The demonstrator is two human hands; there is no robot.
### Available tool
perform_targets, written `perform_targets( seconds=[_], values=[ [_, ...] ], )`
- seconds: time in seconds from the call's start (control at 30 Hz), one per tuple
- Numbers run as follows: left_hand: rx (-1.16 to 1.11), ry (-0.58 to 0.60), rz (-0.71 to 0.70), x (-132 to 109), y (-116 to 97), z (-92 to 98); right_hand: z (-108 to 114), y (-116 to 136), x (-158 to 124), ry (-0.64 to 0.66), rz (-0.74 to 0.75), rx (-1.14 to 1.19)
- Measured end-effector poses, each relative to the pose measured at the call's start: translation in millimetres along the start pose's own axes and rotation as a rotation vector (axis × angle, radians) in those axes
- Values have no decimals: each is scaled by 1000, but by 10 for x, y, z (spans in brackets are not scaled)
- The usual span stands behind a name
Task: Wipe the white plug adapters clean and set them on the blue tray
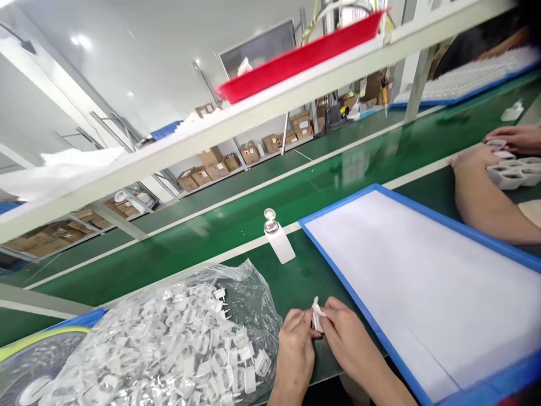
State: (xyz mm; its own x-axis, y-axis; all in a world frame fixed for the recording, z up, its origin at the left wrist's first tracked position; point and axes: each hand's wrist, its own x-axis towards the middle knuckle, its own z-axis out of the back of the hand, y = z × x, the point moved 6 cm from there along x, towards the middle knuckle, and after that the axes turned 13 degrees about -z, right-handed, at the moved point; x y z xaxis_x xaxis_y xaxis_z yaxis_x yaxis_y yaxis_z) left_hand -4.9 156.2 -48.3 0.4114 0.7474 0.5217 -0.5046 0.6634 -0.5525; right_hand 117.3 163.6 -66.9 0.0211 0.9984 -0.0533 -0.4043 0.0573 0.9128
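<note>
My left hand (295, 345) and my right hand (344, 335) meet low in the middle of the head view, over the green bench mat. Together their fingers pinch a small white plastic part (316, 316) that sticks up between them. To the left of my left hand lies a clear plastic bag (177, 344) full of several similar white plastic parts. A flat white tray with a blue rim (426, 293) lies right of my right hand, bare on top.
A small white bottle with a silver pump top (276, 238) stands on the mat beyond my hands. At the right edge another person's arm and hands (486, 186) rest by white parts. A green conveyor belt (253, 192) runs behind. Overhead, a shelf carries a red tray (300, 56).
</note>
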Motion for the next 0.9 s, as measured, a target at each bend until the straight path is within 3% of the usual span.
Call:
perform_targets(
  seconds=[0.1, 0.27, 0.43, 0.53, 0.67, 0.8, 0.9],
  values=[
    [-106, -83, 58, -45, -31, 94, 132, 83, 32, 51, -36, 108],
    [-118, -384, 120, -164, -128, 296, 345, 244, -31, 121, -171, 382],
    [-251, -540, 279, -211, -125, 330, 120, 362, -149, 183, -430, 1036],
    [-372, -609, 359, -203, -145, 363, 67, 366, -192, 54, -438, 1102],
    [-522, -653, 393, -173, -261, 402, 198, 277, -297, -140, -422, 1049],
    [-539, -692, 393, -147, -408, 460, 159, 387, -375, 40, -260, 826],
    [-498, -706, 407, -135, -492, 501, 41, 440, -452, 129, -224, 728]
  ],
)
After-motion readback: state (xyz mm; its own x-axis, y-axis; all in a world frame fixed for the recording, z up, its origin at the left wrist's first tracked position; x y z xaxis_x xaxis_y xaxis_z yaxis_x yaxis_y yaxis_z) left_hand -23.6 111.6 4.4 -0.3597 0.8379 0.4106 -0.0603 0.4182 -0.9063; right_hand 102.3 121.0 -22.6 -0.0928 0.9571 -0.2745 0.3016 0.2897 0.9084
